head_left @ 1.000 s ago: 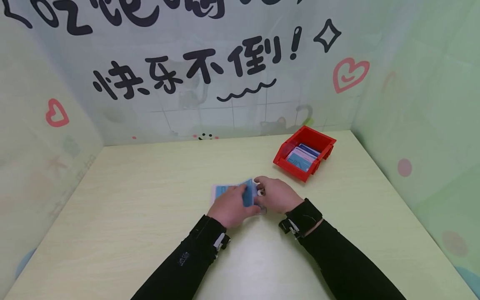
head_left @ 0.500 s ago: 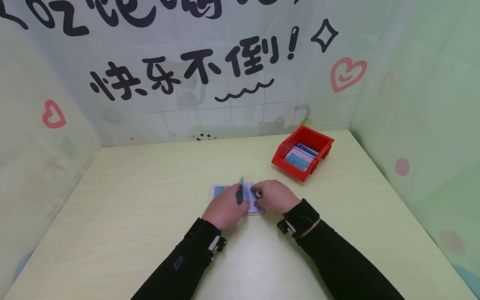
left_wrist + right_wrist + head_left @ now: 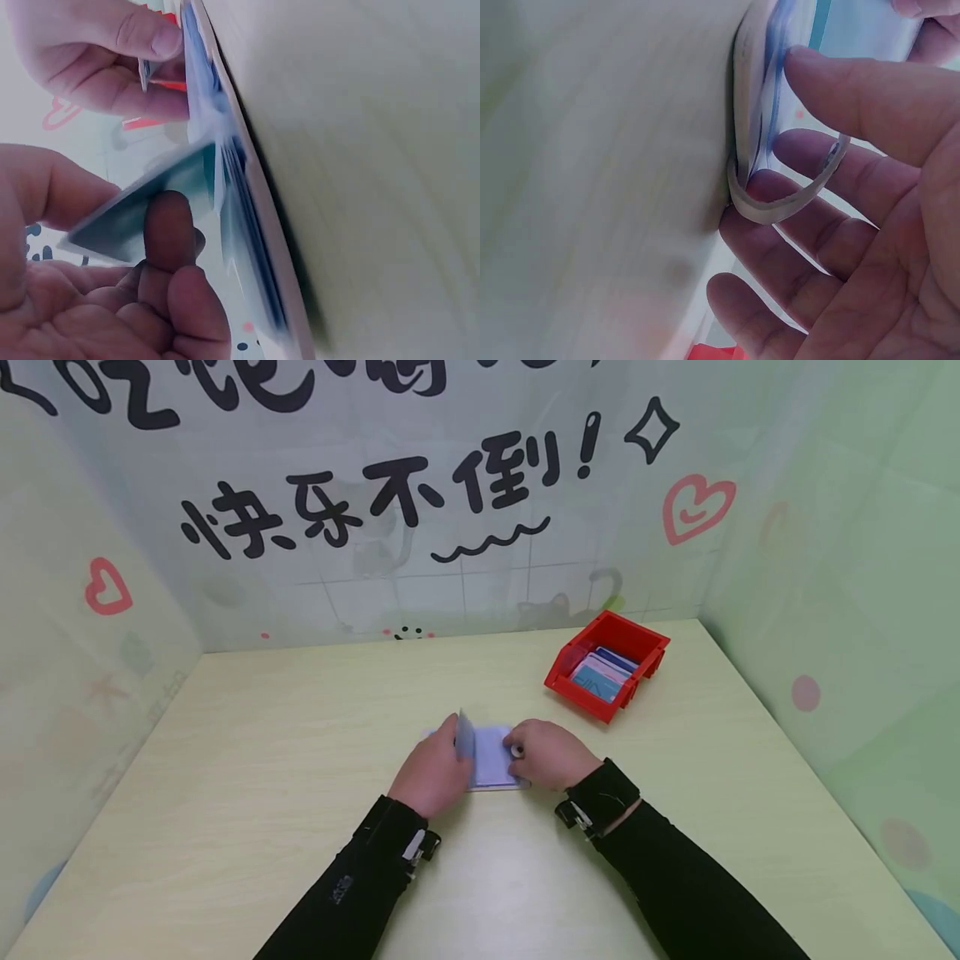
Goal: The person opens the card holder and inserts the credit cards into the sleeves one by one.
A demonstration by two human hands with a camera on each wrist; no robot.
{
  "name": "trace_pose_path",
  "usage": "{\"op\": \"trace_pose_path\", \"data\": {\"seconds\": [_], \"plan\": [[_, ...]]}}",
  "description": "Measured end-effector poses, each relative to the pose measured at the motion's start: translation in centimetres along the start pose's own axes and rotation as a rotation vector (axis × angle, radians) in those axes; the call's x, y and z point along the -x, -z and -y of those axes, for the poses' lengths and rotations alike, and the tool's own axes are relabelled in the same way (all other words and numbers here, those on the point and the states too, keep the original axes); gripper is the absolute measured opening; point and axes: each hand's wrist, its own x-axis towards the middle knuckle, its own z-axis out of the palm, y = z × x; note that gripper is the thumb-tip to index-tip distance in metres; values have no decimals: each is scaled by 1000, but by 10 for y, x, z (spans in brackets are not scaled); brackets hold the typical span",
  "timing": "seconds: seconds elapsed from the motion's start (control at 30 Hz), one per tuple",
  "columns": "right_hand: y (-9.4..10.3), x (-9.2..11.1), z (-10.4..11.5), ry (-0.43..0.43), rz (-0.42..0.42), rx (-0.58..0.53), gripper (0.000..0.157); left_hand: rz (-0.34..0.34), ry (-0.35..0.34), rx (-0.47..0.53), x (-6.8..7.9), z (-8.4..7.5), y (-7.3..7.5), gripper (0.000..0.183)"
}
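Observation:
A card holder (image 3: pixel 492 760) lies open on the table, with pale lilac-blue sleeve pages and a light cover. My left hand (image 3: pixel 432 770) pinches one raised page (image 3: pixel 139 214) between thumb and fingers; the page stands tilted and looks teal in the left wrist view. More pages (image 3: pixel 247 232) fan out below it against the cover. At the right edge, my right hand (image 3: pixel 553 756) holds the card holder, thumb on the inner side and fingertips at the rim. A pale closure strap (image 3: pixel 780 208) with a snap loops out among the right fingers.
A red bin (image 3: pixel 639 645) stands at the back right with several blue and pink cards (image 3: pixel 600 678) in it. Printed fabric walls (image 3: pixel 345 602) enclose the pale wooden table (image 3: pixel 285 727) at the back and on both sides.
The left hand has moved left, swinging the raised page from right to left and uncovering more of the lilac page beneath. The right hand has stayed nearly still at the right edge.

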Motion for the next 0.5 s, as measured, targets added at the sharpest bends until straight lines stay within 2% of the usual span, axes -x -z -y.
{"op": "trace_pose_path", "data": {"seconds": [0.17,0.37,0.5], "plan": [[0,0,-1,30,-6,24,46,-20,24,9,-2,4,3,74],[-1,1,-2,55,-16,41,44,-16,22,-10,-3,9,7,57],[-1,1,-3,57,-16,37,42,-9,23,-38,-3,13,9,53]]}}
